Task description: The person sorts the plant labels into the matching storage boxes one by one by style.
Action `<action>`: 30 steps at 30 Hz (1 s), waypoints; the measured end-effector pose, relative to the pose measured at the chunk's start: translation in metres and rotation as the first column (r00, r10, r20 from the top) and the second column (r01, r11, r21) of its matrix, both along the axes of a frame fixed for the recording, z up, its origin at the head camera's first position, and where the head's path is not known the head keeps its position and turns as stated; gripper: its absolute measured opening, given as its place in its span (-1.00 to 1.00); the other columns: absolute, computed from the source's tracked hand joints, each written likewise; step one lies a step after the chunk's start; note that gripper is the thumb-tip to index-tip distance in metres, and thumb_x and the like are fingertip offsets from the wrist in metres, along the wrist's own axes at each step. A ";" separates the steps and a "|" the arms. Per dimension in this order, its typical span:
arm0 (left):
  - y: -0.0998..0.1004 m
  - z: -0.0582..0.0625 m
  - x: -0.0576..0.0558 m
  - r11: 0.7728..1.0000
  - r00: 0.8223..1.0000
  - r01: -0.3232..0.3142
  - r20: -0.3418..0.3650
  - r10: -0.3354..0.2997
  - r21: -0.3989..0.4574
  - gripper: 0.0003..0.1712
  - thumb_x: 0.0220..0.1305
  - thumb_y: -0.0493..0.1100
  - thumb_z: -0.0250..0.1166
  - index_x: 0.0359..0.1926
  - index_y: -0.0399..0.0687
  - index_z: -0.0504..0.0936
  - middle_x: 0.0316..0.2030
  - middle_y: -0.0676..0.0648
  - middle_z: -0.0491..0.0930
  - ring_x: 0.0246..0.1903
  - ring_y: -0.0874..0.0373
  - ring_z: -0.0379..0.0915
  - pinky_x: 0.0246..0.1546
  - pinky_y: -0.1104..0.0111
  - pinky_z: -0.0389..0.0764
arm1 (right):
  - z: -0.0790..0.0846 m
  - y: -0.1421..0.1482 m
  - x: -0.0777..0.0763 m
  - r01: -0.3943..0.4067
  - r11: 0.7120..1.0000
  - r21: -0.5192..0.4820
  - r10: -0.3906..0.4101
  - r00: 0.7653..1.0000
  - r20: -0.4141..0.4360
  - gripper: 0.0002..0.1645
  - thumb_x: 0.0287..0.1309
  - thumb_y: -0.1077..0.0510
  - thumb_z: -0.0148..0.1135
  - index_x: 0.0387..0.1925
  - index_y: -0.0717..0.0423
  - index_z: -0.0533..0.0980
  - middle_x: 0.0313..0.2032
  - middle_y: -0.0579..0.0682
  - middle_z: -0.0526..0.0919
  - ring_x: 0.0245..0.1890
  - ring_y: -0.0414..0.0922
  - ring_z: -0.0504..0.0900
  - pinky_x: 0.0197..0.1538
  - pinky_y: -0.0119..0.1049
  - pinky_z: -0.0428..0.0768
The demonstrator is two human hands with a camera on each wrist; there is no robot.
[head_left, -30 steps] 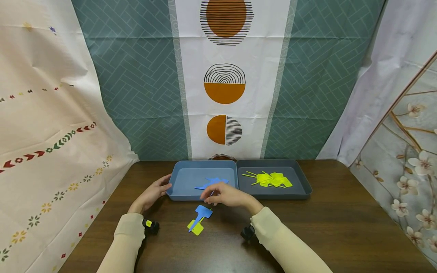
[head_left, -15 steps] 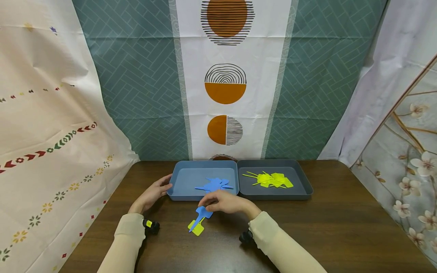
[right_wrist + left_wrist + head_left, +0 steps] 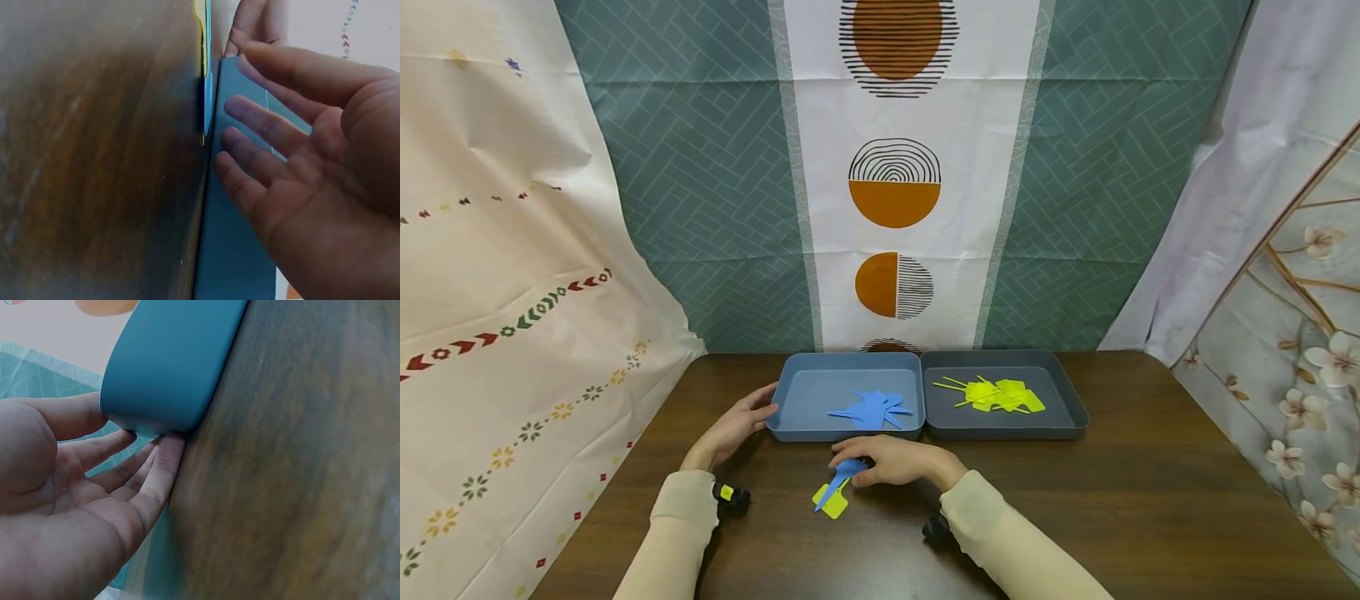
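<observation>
At the left end of the blue tray [image 3: 808, 387], my left hand [image 3: 736, 427] rests its fingertips against the corner; the left wrist view shows the fingers [image 3: 164, 459] fairly straight. My right hand [image 3: 897, 460] hovers over a blue T-shaped plant label [image 3: 841, 477] in front of the tray, hiding part of its head. Beneath that label lies a yellow-green plant label [image 3: 835, 505]. In the right wrist view the fingers [image 3: 250, 156] are spread and relaxed, with a gap between them and the blue label [image 3: 209, 103].
Several blue plant labels [image 3: 868, 408] are heaped in the blue tray. Beside it on the right, a dark grey tray [image 3: 1060, 419] holds a heap of yellow-green labels [image 3: 1000, 395]. Both stand near the back of the brown wooden table [image 3: 1150, 483], before a hanging cloth.
My right hand has moved from over the blue tray's front edge down towards me, to above the blue label on the table. The left hand stays put.
</observation>
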State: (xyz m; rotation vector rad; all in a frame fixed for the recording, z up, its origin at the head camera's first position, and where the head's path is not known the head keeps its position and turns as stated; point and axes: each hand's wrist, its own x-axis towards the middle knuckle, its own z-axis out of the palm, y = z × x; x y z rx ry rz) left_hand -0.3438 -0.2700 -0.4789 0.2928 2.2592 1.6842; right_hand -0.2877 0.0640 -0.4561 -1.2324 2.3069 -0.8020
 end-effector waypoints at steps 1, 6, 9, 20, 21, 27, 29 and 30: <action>0.000 0.000 0.000 1.000 1.000 0.000 0.001 0.000 -0.001 -0.27 0.68 -0.18 -0.04 0.66 -0.25 -0.13 0.57 -0.43 -0.08 0.54 -0.34 -0.05 0.51 -0.17 0.09 | 0.000 0.000 0.000 -0.005 1.000 0.012 0.005 1.000 0.000 -0.50 0.49 0.13 0.22 0.40 -0.07 0.52 0.54 -0.05 0.31 0.53 -0.13 0.24 0.47 -0.24 0.32; 0.000 0.000 0.000 1.000 1.000 -0.008 0.006 0.008 0.006 -0.27 0.68 -0.19 -0.04 0.66 -0.25 -0.13 0.57 -0.41 -0.08 0.55 -0.33 -0.06 0.52 -0.16 0.09 | 0.000 -0.001 0.002 -0.030 0.998 0.054 0.030 0.999 -0.013 -0.48 0.50 0.12 0.19 0.42 -0.07 0.49 0.56 -0.04 0.29 0.54 -0.08 0.24 0.47 -0.21 0.32; 0.000 -0.001 0.000 1.000 1.000 -0.004 0.004 0.004 0.004 -0.27 0.68 -0.19 -0.05 0.66 -0.26 -0.13 0.57 -0.42 -0.08 0.55 -0.33 -0.07 0.51 -0.17 0.09 | 0.002 -0.002 0.004 -0.027 0.998 0.065 0.029 0.999 -0.041 -0.50 0.49 0.16 0.21 0.39 -0.05 0.52 0.52 -0.02 0.35 0.50 -0.08 0.30 0.43 -0.24 0.36; -0.002 -0.001 0.000 1.000 1.000 0.002 -0.004 -0.002 -0.004 -0.27 0.68 -0.19 -0.05 0.66 -0.26 -0.14 0.57 -0.43 -0.09 0.55 -0.35 -0.09 0.52 -0.18 0.07 | 0.005 -0.006 0.009 0.011 0.997 0.074 0.001 0.987 -0.164 -0.46 0.22 0.38 0.42 0.21 -0.01 0.64 0.24 -0.11 0.53 0.20 -0.21 0.50 0.21 -0.41 0.48; -0.002 -0.001 0.000 1.000 1.000 0.002 -0.003 -0.002 -0.002 -0.27 0.68 -0.19 -0.05 0.66 -0.26 -0.14 0.57 -0.43 -0.09 0.55 -0.35 -0.09 0.51 -0.18 0.07 | 0.005 -0.007 0.010 0.013 0.997 0.073 0.000 0.985 -0.173 -0.46 0.21 0.39 0.43 0.20 -0.01 0.65 0.22 -0.12 0.53 0.18 -0.22 0.50 0.21 -0.42 0.48; -0.001 -0.001 0.000 1.000 1.000 -0.007 0.007 0.007 0.002 -0.28 0.68 -0.18 -0.05 0.66 -0.24 -0.12 0.57 -0.42 -0.08 0.55 -0.34 -0.07 0.51 -0.17 0.09 | 0.004 -0.009 0.012 0.025 0.997 0.073 -0.009 0.978 -0.208 -0.48 0.17 0.36 0.49 0.16 -0.02 0.67 0.11 -0.15 0.53 0.11 -0.27 0.46 0.19 -0.45 0.47; 0.000 0.000 0.000 1.000 1.000 0.001 0.002 -0.001 -0.005 -0.28 0.69 -0.18 -0.06 0.66 -0.26 -0.14 0.57 -0.43 -0.09 0.54 -0.34 -0.07 0.51 -0.17 0.10 | 0.003 -0.009 0.011 0.029 0.997 0.078 -0.012 0.978 -0.208 -0.45 0.14 0.34 0.52 0.17 -0.04 0.67 0.08 -0.16 0.51 0.08 -0.28 0.44 0.16 -0.47 0.47; 0.000 0.000 0.001 1.000 1.000 0.001 0.001 -0.001 -0.006 -0.28 0.69 -0.18 -0.06 0.66 -0.25 -0.14 0.57 -0.43 -0.09 0.54 -0.34 -0.07 0.51 -0.17 0.10 | 0.003 -0.008 0.011 0.030 0.996 0.081 -0.012 0.978 -0.207 -0.44 0.13 0.32 0.54 0.17 -0.06 0.66 0.07 -0.17 0.50 0.06 -0.29 0.43 0.14 -0.48 0.46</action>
